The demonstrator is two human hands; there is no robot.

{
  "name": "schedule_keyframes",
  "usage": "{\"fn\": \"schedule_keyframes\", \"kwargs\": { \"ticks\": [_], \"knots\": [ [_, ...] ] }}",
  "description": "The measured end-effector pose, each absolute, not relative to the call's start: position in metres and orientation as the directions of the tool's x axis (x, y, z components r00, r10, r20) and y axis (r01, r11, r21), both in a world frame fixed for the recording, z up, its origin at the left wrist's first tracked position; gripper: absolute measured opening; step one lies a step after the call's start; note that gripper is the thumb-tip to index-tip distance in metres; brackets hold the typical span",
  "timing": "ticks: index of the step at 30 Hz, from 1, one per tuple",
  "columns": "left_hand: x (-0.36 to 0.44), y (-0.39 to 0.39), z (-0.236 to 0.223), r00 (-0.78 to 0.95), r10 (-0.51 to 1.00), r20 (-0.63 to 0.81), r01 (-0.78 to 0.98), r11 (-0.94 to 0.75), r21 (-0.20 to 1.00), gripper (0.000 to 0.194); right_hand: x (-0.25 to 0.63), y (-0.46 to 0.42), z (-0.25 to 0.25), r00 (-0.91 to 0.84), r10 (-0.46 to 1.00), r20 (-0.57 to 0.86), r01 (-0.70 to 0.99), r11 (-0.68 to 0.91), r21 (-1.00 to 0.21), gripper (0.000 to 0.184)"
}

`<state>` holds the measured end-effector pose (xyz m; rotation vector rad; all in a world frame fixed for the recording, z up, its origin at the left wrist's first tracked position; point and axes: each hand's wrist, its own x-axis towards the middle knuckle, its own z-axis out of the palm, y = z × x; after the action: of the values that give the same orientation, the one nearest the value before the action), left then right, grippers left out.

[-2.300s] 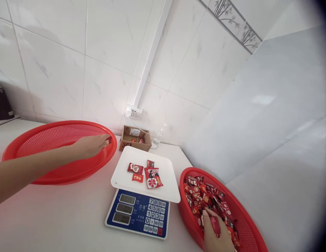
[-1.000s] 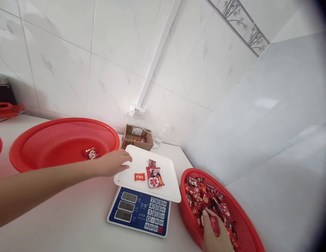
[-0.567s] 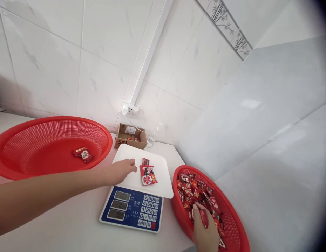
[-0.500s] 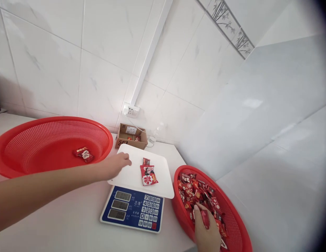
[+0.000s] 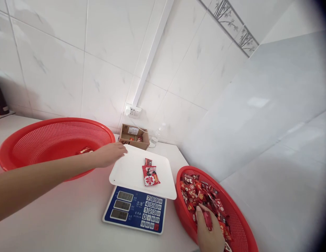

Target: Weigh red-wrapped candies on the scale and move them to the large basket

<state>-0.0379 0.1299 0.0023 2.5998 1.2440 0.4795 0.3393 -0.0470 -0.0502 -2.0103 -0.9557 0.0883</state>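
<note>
We're apparently unloading the tray (image 5: 127, 169): our left hand (image 5: 111, 154) (we can't tell its grip) overlaps one corner, two packets (image 5: 150, 171) lie on it, our right hand (image 5: 211, 234) holds a red wrapper (image 5: 208, 220); lifting calls for pinching.

Left arm (image 5: 55, 174) stretches outward — right fingers (image 5: 216, 221) curl in a pinch.

Glossy plastic wrappers (image 5: 151, 175) — matt cardboard box (image 5: 142, 144).
</note>
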Motion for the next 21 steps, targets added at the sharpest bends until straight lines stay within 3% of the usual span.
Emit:
{"fn": "schedule_keyframes", "kwargs": {
  "ticks": [6, 11, 16, 21],
  "knots": [
    [0.061, 0.14, -0.005, 0.809, 0.581, 0.09, 0.533, -0.789, 0.305, 0.04, 0.34, -0.047, -0.051, 0.696, 0.667, 0.267, 0.585, -0.31, -0.749, 0.048],
    [0.079, 0.16, -0.008, 0.774, 0.629, 0.069, 0.573, -0.743, 0.345, 0.035, 0.338, -0.048, -0.052, 0.717, 0.632, 0.294, 0.576, -0.298, -0.761, 0.046],
    [0.047, 0.168, -0.006, 0.62, 0.783, 0.052, 0.642, -0.543, 0.541, 0.032, 0.344, -0.048, -0.056, 0.676, 0.664, 0.321, 0.617, -0.27, -0.739, 0.048],
    [-0.001, 0.139, 0.006, 0.476, 0.879, 0.034, 0.528, -0.317, 0.788, 0.028, 0.347, -0.045, -0.06, 0.672, 0.658, 0.341, 0.634, -0.273, -0.723, 0.044]
  ]
}}
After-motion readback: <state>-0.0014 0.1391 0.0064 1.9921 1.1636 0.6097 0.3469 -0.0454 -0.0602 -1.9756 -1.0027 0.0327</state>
